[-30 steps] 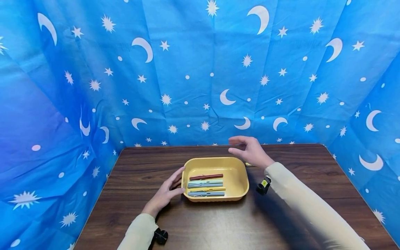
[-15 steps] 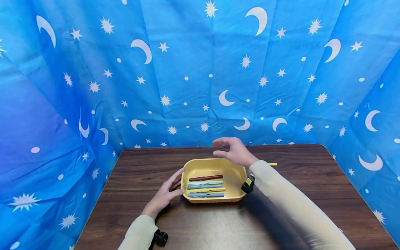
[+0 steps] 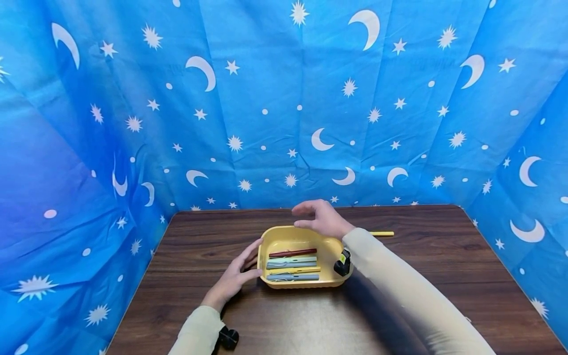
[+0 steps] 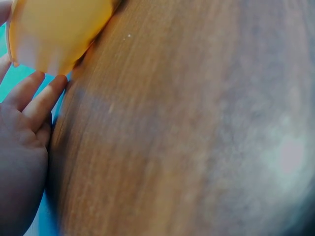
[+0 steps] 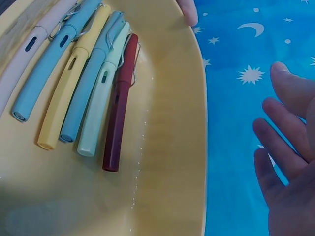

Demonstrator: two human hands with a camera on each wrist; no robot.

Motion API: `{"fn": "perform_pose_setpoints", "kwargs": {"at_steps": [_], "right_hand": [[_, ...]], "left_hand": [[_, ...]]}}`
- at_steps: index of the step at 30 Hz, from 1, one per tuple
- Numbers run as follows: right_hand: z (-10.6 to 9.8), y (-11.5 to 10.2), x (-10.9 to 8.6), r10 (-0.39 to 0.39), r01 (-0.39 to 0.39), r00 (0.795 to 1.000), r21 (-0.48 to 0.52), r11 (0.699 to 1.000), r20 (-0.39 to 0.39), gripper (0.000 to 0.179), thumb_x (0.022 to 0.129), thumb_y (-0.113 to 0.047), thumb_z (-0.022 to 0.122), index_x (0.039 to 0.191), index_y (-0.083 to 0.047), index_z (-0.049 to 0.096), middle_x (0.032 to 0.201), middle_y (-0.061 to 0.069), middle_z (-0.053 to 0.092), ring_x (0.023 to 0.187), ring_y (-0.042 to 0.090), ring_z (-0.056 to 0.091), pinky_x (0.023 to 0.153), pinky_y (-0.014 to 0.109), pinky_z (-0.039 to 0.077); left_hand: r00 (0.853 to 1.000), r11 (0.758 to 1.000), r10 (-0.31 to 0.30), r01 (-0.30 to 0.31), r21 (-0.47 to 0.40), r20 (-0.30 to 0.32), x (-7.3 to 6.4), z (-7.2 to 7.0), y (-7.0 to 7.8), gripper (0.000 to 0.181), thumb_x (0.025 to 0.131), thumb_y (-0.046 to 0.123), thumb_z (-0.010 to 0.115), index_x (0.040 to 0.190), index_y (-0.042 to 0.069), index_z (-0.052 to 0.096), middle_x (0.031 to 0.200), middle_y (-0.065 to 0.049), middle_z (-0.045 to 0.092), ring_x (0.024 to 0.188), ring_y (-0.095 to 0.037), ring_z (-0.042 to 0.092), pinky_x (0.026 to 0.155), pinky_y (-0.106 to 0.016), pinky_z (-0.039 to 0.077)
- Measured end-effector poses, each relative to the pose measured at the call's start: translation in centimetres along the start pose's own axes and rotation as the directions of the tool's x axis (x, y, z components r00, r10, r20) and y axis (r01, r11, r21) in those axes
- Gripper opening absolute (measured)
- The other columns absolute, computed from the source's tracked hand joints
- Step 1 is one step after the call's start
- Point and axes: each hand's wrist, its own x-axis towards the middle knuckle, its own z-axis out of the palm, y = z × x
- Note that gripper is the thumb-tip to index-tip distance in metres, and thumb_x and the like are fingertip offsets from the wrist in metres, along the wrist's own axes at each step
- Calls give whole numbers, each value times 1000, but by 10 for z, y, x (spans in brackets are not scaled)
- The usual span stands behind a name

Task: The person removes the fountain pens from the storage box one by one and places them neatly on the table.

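A yellow plastic basin (image 3: 335, 283) stands on the table with several clip pens lying side by side in its left part. They include a maroon pen (image 5: 120, 105), a mint pen (image 5: 102, 93), a yellow pen (image 5: 74, 78) and a lavender pen (image 5: 29, 49). My left hand (image 3: 235, 276) rests against the basin's left end, its thumb and fingers spread along the wall. Over the far rim hovers my right hand (image 3: 321, 219), fingers apart and holding nothing. In the right wrist view this hand (image 5: 290, 142) is beside the basin, apart from it.
A yellow stick-like item (image 3: 382, 233), partly hidden by the right sleeve, lies on the table right of the basin. The dark wood table (image 3: 199, 236) ends at a blue star-and-moon cloth (image 3: 275, 162) behind and at the sides.
My right hand has moved left from beyond the basin's right corner to above its far rim, uncovering the yellow item on the right. The left hand and the pens have stayed put.
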Motion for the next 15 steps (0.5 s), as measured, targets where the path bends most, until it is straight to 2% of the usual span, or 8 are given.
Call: {"fn": "perform_pose_setpoints", "kwargs": {"at_steps": [5,10,15], "right_hand": [[6,1,2,15,-15,999,7,1000,50,33,96,-16,79,128,-12,74,127,7,74,121,25,68,104,48,54],[11,3,1,21,-19,996,-17,1000,88,32,96,-18,79,128,-11,75,125,7,76,118,23,69,100,42,56],[16,7,0,1,-1,992,-4,1000,127,31,96,-13,79,126,-8,74,124,13,75,115,24,71,98,40,57]], "left_hand": [[1000,1000,3,-3,-6,-1,0,1,0,77,102,13,68,167,28,31,169,-10,35,150,-39,41,120,-65,30],[1000,1000,2,-2,-4,-4,0,1,0,77,102,12,68,167,28,31,170,-9,34,151,-38,40,120,-65,29],[1000,1000,2,-2,0,-4,0,0,0,76,102,13,68,167,27,31,170,-10,35,151,-38,40,120,-65,29]]}}
